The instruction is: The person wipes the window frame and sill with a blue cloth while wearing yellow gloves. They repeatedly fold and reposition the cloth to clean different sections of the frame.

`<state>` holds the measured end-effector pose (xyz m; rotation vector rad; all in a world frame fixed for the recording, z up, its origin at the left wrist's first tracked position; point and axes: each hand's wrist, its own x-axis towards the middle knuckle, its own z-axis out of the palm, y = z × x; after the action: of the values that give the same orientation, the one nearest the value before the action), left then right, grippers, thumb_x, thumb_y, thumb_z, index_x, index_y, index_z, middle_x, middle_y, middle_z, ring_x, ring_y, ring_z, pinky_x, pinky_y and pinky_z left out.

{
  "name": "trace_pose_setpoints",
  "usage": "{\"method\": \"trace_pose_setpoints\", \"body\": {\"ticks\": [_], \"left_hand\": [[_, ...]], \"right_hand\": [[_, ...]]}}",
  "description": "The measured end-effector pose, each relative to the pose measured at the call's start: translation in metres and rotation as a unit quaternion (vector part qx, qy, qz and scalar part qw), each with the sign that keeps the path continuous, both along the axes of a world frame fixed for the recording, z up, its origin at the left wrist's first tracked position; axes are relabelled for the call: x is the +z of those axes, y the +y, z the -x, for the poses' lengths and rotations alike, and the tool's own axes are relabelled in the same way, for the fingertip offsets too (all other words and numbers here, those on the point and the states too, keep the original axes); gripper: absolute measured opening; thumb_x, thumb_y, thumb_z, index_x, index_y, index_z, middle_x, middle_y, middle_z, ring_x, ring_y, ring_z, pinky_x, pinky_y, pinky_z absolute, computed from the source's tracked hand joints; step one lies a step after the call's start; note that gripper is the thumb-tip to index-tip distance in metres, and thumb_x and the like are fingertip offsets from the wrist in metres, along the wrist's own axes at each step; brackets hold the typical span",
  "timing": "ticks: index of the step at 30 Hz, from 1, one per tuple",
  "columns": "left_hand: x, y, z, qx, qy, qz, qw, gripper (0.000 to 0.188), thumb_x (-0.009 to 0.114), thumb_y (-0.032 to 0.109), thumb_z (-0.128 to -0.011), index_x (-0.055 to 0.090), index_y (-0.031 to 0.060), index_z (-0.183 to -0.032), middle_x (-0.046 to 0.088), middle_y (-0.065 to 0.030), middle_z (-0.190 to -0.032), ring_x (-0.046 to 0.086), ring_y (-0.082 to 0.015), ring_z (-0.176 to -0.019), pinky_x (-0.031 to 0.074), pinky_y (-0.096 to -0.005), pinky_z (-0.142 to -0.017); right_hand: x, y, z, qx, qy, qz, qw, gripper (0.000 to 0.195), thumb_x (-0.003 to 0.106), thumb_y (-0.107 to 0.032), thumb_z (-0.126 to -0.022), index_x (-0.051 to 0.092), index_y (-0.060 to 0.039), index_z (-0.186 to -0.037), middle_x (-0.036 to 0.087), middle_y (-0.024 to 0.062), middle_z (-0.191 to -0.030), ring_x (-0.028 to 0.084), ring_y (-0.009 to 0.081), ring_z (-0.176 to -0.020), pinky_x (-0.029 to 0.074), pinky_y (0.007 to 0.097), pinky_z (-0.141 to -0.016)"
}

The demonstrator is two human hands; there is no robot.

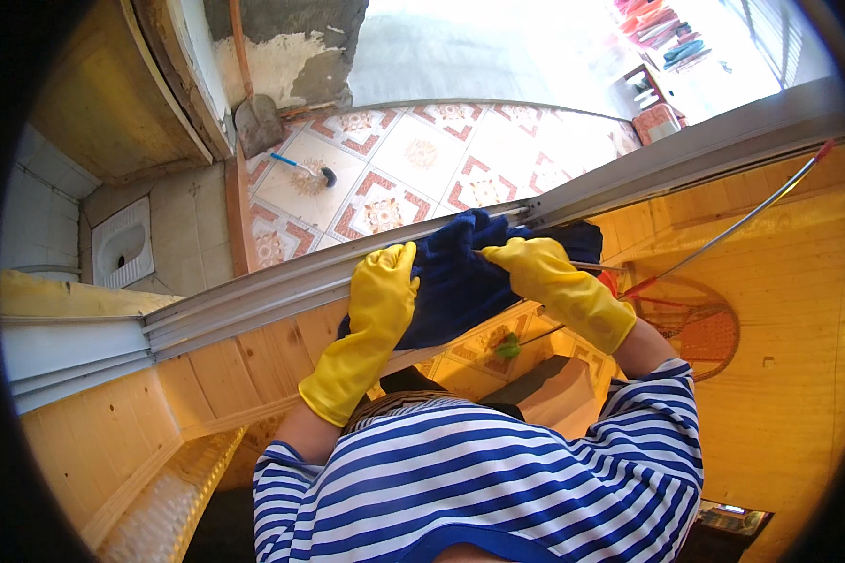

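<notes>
A dark blue cloth (458, 281) lies bunched over the metal window track (282, 281) and the wooden sill (253, 359). My left hand (386, 288), in a yellow rubber glove, grips the cloth at its left side with curled fingers. Also gloved in yellow, my right hand (546, 271) is closed around a thin rod-like tool (601, 267). One end of that tool shows just left of my fingers, against the cloth; the other sticks out to the right of the glove. The part of the track beneath the cloth is hidden.
Beyond the window, a blue-handled brush (303, 167) lies on patterned tiles (422, 151), near a shovel (257, 123) against the wall. A squat toilet (122, 243) is at left. On my side, a long metal rod with red ends (732, 225) slants at right.
</notes>
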<state>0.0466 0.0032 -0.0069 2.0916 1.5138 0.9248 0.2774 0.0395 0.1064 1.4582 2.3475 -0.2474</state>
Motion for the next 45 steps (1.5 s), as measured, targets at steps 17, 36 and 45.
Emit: {"method": "trace_pose_setpoints", "body": {"ticks": [17,36,45], "left_hand": [[0.012,-0.017,0.036,-0.096,-0.177,-0.04,0.979,0.059,0.053,-0.013,-0.076,0.059,0.0061,-0.131,0.061,-0.0174,-0.127,0.054,-0.0357,-0.121,0.039,-0.0408,-0.108],[0.11,-0.148,0.108,0.008,-0.24,0.145,0.96,0.04,0.071,-0.01,-0.075,0.07,0.01,-0.109,0.055,-0.0082,-0.102,0.055,-0.0279,-0.1,0.044,-0.0318,-0.089],[0.103,-0.12,0.138,0.212,0.155,0.044,0.964,0.037,0.069,-0.008,-0.069,0.068,0.0084,-0.103,0.061,-0.0113,-0.108,0.055,-0.0342,-0.105,0.042,-0.0439,-0.095]], "right_hand": [[-0.039,-0.025,0.075,0.103,0.124,-0.036,0.986,0.02,0.061,-0.016,-0.083,0.069,-0.0167,-0.1,0.069,0.0116,-0.088,0.069,0.0317,-0.085,0.055,0.0454,-0.067],[-0.079,-0.081,-0.029,-0.096,0.243,-0.166,0.951,0.042,0.062,-0.009,-0.086,0.063,-0.0188,-0.127,0.067,0.0132,-0.093,0.067,0.0331,-0.085,0.054,0.0403,-0.072],[-0.07,-0.049,0.001,-0.134,0.267,-0.254,0.92,0.028,0.052,-0.01,-0.095,0.067,-0.0172,-0.119,0.068,0.0133,-0.091,0.067,0.0346,-0.082,0.054,0.0413,-0.068]]}}
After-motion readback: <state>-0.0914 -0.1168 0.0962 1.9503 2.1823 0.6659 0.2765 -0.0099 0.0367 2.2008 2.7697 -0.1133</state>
